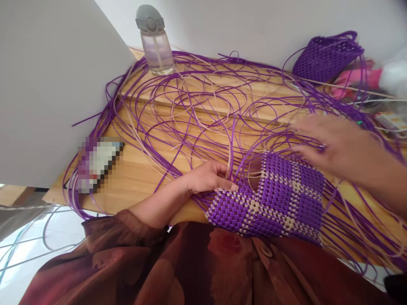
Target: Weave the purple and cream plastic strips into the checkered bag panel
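Observation:
A woven purple and cream panel point(276, 199) lies at the near edge of the wooden table point(143, 169), with many loose purple and cream strands point(197, 101) running from it across the table. My left hand point(208, 178) rests at the panel's left edge, fingers pinched on the strands there. My right hand point(330, 142) hovers over the panel's far right corner, blurred by motion, fingers stretched out over the strands.
A clear water bottle point(155, 42) with a grey lid stands at the back left. A finished purple woven basket point(327, 57) sits at the back right beside pink material point(359, 80). A white wall panel point(47, 84) stands on the left. A blurred-out flat object point(98, 163) lies near the left edge.

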`<state>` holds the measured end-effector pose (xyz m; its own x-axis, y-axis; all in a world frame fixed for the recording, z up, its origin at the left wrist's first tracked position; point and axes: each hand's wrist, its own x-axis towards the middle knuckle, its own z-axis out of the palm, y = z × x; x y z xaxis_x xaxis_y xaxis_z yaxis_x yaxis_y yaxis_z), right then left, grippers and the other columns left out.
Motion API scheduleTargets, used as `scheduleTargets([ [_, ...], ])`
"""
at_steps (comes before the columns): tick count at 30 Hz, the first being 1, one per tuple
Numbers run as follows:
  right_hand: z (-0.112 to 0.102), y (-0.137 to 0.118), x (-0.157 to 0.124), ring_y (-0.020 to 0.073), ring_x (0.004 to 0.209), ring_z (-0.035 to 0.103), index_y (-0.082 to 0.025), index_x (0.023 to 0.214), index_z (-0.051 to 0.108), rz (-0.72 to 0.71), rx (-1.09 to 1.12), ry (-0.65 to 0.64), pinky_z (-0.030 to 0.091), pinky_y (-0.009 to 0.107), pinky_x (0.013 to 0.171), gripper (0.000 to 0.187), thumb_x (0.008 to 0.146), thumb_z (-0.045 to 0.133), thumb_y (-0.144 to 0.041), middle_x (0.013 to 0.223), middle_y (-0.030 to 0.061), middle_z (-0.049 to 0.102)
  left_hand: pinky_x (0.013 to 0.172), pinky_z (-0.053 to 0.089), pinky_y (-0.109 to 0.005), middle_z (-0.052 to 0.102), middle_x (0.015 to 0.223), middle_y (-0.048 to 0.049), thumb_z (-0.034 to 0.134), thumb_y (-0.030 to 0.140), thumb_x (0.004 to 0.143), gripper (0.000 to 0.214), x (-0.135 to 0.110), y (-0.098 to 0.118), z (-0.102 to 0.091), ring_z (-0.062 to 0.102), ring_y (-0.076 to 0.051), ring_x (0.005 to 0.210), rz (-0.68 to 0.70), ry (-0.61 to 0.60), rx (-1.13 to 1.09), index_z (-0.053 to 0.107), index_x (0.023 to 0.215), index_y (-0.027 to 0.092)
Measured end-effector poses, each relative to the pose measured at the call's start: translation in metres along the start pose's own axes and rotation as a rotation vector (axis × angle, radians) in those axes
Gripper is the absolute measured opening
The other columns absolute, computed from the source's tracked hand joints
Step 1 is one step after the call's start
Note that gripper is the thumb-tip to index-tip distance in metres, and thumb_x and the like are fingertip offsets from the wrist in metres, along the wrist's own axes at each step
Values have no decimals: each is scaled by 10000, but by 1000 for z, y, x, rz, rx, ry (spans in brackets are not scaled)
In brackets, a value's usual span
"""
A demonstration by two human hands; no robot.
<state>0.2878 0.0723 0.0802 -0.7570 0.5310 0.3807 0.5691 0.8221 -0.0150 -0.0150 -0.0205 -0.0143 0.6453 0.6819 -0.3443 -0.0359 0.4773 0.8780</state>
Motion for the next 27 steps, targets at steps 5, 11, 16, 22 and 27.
scheduleTargets([
  [5, 56, -81, 9, 244, 1198, 629, -120, 1270, 654, -282, -60, -30, 475, 396, 1117, 332, 950, 569, -148, 1250, 94, 714, 606, 388, -228, 648, 713, 2, 849, 312, 660, 291, 1, 0, -1, 507, -87, 611, 47, 5, -5, 726, 829, 110],
  [11, 48, -94, 26, 224, 891, 703, -182, 1004, 733, -41, 83, -153, 551, 377, 844, 221, 968, 517, -212, 972, 82, 766, 596, 376, -216, 635, 699, 11, 857, 292, 631, 287, 2, 1, 2, 504, -82, 622, 59, 38, 11, 699, 778, 103],
  [16, 32, -113, 38, 134, 479, 627, -189, 795, 591, 739, 827, -646, 475, 231, 445, 160, 900, 603, -309, 574, -1, 662, 587, 367, -212, 622, 690, 19, 859, 292, 635, 287, -2, 4, 4, 491, -73, 607, 84, 40, 15, 688, 775, 110],
  [22, 42, -127, 32, 143, 497, 673, -183, 810, 533, 1039, 1132, -593, 516, 192, 433, 181, 887, 644, -303, 565, 0, 662, 545, 321, -214, 551, 615, 40, 864, 343, 646, 315, -4, 6, 5, 428, -63, 557, 74, 5, 1, 670, 750, 116],
  [27, 48, -129, 24, 146, 635, 715, -184, 830, 576, 953, 1209, -502, 573, 222, 563, 175, 869, 668, -329, 683, 18, 718, 643, 400, -238, 673, 771, -22, 840, 410, 690, 351, 0, -5, 7, 552, -112, 680, 145, 39, 51, 727, 862, 125],
])
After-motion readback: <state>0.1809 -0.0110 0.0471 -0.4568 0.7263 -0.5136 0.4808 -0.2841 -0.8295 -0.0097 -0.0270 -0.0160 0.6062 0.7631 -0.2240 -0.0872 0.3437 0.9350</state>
